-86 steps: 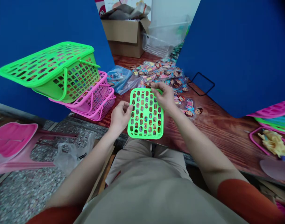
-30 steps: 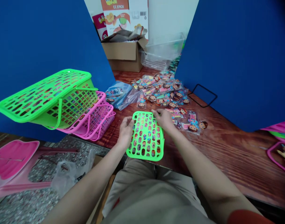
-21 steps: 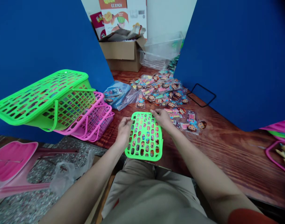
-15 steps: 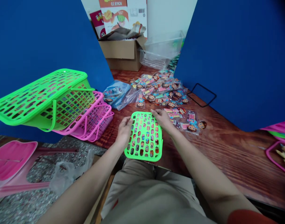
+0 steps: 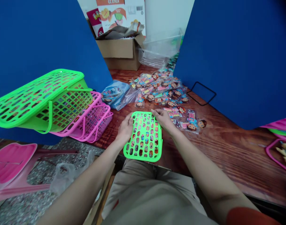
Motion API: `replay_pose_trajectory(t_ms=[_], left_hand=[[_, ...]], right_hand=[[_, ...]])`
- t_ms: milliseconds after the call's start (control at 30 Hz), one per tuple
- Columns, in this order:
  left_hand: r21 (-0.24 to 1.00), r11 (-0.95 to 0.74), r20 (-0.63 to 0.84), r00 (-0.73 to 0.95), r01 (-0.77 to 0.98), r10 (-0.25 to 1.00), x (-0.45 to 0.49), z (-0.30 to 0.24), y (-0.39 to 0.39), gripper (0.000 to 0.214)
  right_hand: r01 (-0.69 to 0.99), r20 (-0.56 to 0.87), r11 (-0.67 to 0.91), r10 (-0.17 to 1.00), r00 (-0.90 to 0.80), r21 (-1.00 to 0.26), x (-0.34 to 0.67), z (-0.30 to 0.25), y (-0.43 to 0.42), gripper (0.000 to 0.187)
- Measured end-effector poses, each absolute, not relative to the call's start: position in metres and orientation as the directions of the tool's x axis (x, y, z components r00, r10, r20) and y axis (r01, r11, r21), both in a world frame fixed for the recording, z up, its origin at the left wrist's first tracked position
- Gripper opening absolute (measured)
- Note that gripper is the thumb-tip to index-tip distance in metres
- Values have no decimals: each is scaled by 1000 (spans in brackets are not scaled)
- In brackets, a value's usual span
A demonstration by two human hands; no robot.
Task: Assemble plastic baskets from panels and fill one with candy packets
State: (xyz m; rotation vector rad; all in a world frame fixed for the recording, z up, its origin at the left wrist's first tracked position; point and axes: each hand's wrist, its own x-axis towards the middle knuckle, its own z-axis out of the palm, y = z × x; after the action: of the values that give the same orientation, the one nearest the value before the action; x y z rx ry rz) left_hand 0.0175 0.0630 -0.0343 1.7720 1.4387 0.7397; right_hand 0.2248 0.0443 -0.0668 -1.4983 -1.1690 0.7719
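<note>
Two hands, the left hand [image 5: 125, 129] and the right hand [image 5: 163, 119], hold a lime-green plastic lattice panel [image 5: 143, 158] at the centre of the view, at the near edge of a reddish wooden bench [image 5: 227, 159]. The fingers [image 5: 129, 118] of the left hand are curled closed around the panel's left rim; those of the right hand lie nearly closed over its upper right rim, pressing it from above. Neither hand has let go, and the panel lies almost flat. Across the last instants, the panel's place on the bench has barely changed, and the hands have stayed on its rims. At 9 o'clock from the panel, a lime-green lattice basket [image 5: 51, 107] lies tilted on a stack of pink lattice baskets [image 5: 93, 120]. At 12 to 1 o'clock, a heap of packaged cartoon-face novelties [image 5: 159, 92] spreads over the bench. A clear plastic bag of similar packets [image 5: 116, 95] lies at 11 o'clock. Farther off at 12 o'clock stand an open cardboard carton [image 5: 118, 56] and a clear plastic tub [image 5: 159, 51]. A pink plastic stool [image 5: 13, 162] stands on the speckled floor at 8 o'clock, and a pink tray [image 5: 274, 153] lies at 3 o'clock.
</note>
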Motion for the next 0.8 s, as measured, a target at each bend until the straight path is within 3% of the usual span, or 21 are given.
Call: replay_pose_trajectory(t_ms=[233, 567, 800], left_hand=[[732, -134, 5, 191, 668, 982, 26, -19, 65, 36], [447, -221, -15, 254, 867, 967, 33, -5, 59, 43], [301, -354, 44, 358, 885, 933, 41, -5, 56, 46]], right_hand=[[240, 118, 46, 948, 296, -970, 224, -63, 39, 52], [133, 49, 11, 955, 292, -991, 225, -59, 34, 56], [63, 46, 27, 947, 317, -998, 226, -57, 30, 56]])
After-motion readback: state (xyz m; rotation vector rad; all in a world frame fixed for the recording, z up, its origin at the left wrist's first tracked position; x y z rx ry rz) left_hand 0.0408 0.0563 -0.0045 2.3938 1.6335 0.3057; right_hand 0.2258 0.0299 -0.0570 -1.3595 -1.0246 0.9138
